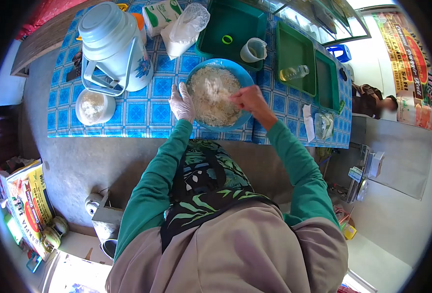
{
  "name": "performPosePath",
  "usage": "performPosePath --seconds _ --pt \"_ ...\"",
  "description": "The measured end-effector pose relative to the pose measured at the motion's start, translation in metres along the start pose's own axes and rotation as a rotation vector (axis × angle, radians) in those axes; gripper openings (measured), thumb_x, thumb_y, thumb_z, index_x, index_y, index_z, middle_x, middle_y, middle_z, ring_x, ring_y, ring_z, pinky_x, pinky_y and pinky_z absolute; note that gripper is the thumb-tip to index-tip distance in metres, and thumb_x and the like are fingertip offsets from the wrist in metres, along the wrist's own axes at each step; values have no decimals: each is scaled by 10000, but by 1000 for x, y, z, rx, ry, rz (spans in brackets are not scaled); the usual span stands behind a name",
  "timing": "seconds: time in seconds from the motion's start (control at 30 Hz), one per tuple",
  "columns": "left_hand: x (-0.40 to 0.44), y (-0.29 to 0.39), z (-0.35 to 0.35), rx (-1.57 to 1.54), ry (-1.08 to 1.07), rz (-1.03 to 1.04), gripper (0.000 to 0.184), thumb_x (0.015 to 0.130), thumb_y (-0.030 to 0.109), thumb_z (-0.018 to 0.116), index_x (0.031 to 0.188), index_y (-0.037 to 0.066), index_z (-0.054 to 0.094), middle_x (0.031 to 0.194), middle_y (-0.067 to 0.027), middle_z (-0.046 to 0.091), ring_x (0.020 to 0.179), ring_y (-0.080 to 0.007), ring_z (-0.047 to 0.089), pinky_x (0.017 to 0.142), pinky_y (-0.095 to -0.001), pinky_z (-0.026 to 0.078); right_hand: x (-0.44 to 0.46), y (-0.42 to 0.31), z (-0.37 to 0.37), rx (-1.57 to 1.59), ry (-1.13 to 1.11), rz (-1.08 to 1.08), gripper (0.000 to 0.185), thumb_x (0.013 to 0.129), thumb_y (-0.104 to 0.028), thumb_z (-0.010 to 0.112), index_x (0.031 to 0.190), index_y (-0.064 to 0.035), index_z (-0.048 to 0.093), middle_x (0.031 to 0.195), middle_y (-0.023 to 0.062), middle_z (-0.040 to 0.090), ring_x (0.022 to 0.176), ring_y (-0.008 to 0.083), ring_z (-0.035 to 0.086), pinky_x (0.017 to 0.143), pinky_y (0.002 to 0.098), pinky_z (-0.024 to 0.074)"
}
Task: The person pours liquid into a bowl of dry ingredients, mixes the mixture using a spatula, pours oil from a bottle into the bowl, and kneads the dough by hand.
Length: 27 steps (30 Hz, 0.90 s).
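Observation:
A blue bowl holds a pale, crumbly, flour-like mixture near the table's front edge. My left hand, in a clear glove, rests against the bowl's left rim with its fingers extended and somewhat apart. Over the right side of the bowl is my bare right hand, its fingers closed around something I cannot make out. A blurred, pale streak shows above the mixture to the left of that hand.
Left of the bowl stand a large light-blue thermos and a white tub of white powder. Behind are a plastic bag and a green tray with a cup. A bottle lies in another tray.

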<state>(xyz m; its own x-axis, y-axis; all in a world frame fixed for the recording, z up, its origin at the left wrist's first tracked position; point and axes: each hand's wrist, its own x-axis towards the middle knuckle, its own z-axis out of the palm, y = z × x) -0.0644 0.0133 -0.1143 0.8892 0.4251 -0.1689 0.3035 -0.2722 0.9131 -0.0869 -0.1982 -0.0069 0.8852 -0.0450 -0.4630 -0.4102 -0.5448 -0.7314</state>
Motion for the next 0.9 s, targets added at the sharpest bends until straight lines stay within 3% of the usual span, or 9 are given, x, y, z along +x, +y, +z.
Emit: performPosePath --seconds 0.17,0.23,0.33,0.57,0.63,0.73,0.77,0.83,0.9 --pt "1 7 -6 -81 -95 -79 709 950 526 433 1305 -86 479 1172 -346 563 1166 -445 500 990 -457 394 7 -11 5 -468 229 -140 183 796 -228 658 705 -72 692 737 135 667 648 275 650 569 401 505" --pt "0 8 -6 -61 -91 -81 715 949 530 432 1309 -86 474 1176 -345 560 1161 -446 502 989 -459 394 2 -4 25 -690 412 -396 163 812 -187 597 754 -65 689 815 162 668 771 326 663 656 456 521" --pt "0 8 -9 -19 -90 -74 723 948 536 427 1320 -83 464 1185 -345 550 1148 -447 507 984 -463 396 -6 -1 32 -980 125 -324 151 803 -161 574 775 -53 676 792 191 654 762 348 662 651 468 521" --pt "1 5 -5 -16 -84 -100 746 942 557 420 1327 -81 457 1196 -343 541 1132 -445 513 988 -461 393 -31 -41 -25 -1007 77 -404 126 777 -133 579 794 -45 667 765 185 645 720 367 649 616 479 503" --pt "1 1 -4 28 -51 -66 702 945 548 430 1276 -66 508 1152 -297 591 1097 -405 561 940 -430 427 -26 -38 -45 -1032 214 -779 146 785 -140 570 804 -18 648 749 168 636 725 363 639 597 489 482" --pt "1 4 -5 49 -36 -34 653 951 535 440 1226 -44 563 1119 -242 640 1066 -355 608 899 -393 457 -1 -13 -53 -920 227 -870 160 819 -172 543 827 -50 646 764 163 633 757 355 632 588 503 467" --pt "1 6 -7 27 -49 -40 642 954 531 439 1227 -36 566 1129 -233 640 1070 -345 606 907 -388 453 6 -2 -48 -922 233 -873 160 819 -172 543 827 -50 646 764 163 633 757 355 632 588 503 467" --pt "-1 10 -7 -4 -37 -31 629 956 527 440 1231 -24 571 1132 -224 641 1062 -333 605 912 -382 451 26 13 -25 -870 137 -528 175 853 -221 528 856 -104 659 767 172 635 742 355 626 590 499 470" --pt "-3 15 -9 -35 -31 -20 742 938 557 438 1252 -111 516 1105 -300 626 1072 -396 604 905 -419 468 32 33 -3 -753 145 -591 169 855 -224 530 840 -126 666 757 175 636 720 362 624 597 496 474"
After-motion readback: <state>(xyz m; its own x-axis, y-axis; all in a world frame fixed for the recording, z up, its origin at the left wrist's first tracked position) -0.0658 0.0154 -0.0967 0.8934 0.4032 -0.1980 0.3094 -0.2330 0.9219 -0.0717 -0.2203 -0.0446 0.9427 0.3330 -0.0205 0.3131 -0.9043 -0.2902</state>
